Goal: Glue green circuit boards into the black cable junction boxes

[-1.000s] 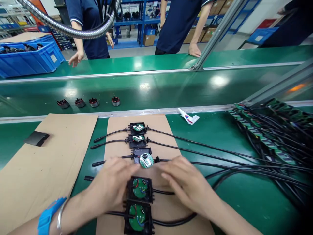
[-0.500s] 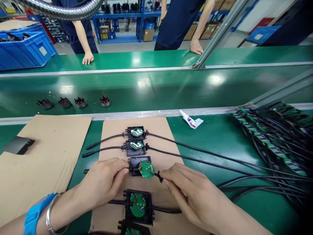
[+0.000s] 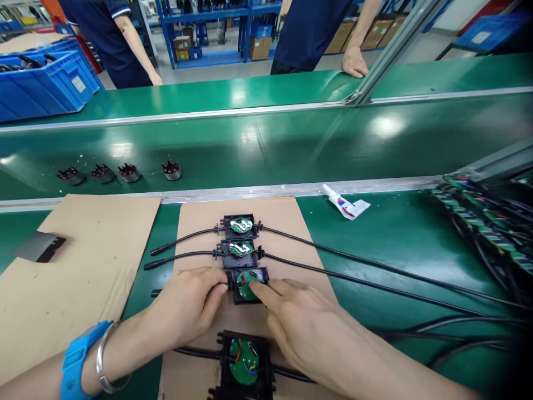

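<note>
My left hand (image 3: 194,300) is closed in a pinch on the black cable (image 3: 156,293) at the left end of a small black plastic housing (image 3: 261,273). A round green circuit board (image 3: 246,290) with a red wire lies inside that housing. My right hand (image 3: 303,314) reaches over from the right, its index fingertip on the board and its thumb apart, lower down. It covers the housing's right end and the cable there. Just behind are two similar housings (image 3: 238,261) whose boards carry white paste. Nearer to me is another open housing (image 3: 245,364) with a green board.
Brown cardboard (image 3: 200,211) lies under the housings, with another sheet (image 3: 104,222) at left. A white tube (image 3: 345,204) and a heap of wired boards (image 3: 491,222) are on the right. Several motor parts (image 3: 129,172) stand beyond the rail. Two people stand across the bench.
My right hand has shifted from the cable's right-hand grommet onto the board, which now sits down in the housing. My left hand keeps its pinch. The view has shifted slightly.
</note>
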A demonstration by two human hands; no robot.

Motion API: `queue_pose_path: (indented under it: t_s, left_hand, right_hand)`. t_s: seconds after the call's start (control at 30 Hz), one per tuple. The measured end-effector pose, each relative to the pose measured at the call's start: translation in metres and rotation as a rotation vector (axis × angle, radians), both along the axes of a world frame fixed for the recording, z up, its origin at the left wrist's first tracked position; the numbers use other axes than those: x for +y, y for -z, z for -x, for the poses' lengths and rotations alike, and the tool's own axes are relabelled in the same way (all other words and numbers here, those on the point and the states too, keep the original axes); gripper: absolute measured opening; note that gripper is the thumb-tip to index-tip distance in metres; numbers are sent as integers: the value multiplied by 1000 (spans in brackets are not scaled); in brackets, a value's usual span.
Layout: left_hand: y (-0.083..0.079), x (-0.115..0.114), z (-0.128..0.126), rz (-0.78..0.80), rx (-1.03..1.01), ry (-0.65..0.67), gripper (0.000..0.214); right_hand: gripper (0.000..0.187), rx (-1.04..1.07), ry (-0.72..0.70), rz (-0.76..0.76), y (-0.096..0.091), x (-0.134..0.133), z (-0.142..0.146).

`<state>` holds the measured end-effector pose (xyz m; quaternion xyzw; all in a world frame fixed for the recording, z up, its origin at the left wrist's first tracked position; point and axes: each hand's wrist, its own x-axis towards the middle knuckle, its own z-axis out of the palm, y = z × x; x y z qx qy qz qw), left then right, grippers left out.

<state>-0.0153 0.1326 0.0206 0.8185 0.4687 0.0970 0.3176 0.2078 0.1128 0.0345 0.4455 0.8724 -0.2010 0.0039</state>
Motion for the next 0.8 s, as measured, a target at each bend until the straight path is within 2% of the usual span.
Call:
queue_pose_path:
  t_s: [0.13, 0.23, 0.3, 0.37, 0.53, 0.7, 0.8]
  left_hand:
    - [-5, 6, 0, 89, 5, -15, 16]
    - [-2, 5, -1, 74, -42, -22, 12]
    - [4, 2, -1, -11, -123, -12, 13]
    - [11, -3, -2, -160, -163, 26, 14]
    - [15, -12, -3, -538, 53, 182, 20]
    - [10, -14, -6, -657, 270, 293, 22]
    - [10, -13, -12, -718, 414, 385, 18]
  right_hand:
    - [30, 8, -2, -65, 7, -2, 2]
    - [35, 17, 1, -126, 11, -5, 1]
    - [35, 26, -5, -150, 13, -8, 1]
    - [35, 34, -5, -167, 14, -11, 1]
    - [32, 41, 1, -208, 16, -15, 1]
    - [32, 42, 4, -215, 17, -14, 2]
    - [31, 29, -21, -164, 17, -12, 3]
